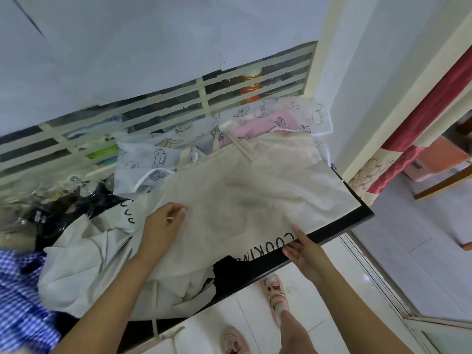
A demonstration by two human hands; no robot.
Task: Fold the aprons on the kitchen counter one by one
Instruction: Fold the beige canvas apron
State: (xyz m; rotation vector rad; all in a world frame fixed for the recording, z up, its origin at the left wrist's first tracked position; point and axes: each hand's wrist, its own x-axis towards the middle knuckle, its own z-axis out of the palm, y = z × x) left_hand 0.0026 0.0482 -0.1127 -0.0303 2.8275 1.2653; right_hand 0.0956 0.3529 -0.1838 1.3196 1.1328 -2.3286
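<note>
One apron in work: the beige apron [255, 190] lies spread over the right end of the counter [339, 226]. Its lettered hem runs along the near edge and a strap [245, 149] lies at the far end.
Grip, left side: the left hand [163, 226] sits on the apron's left part with its fingers curled, seemingly pinching the cloth. A thin pale thing by the fingers is too small to name.
Grip, right side: the right hand [302, 249] holds the lettered hem at the counter's edge, thumb on top and fingers tucked under.
Folds made: none plainly visible; the cloth looks laid out flat.
Waiting: a crumpled second beige apron [84, 264] at near left, a white printed apron [153, 159] behind, and a blue checked cloth [20, 290] at far left.
Folded pile: none in sight.
Progress: early, by my judgement, with the first fold of this apron and all the others left to do.
</note>
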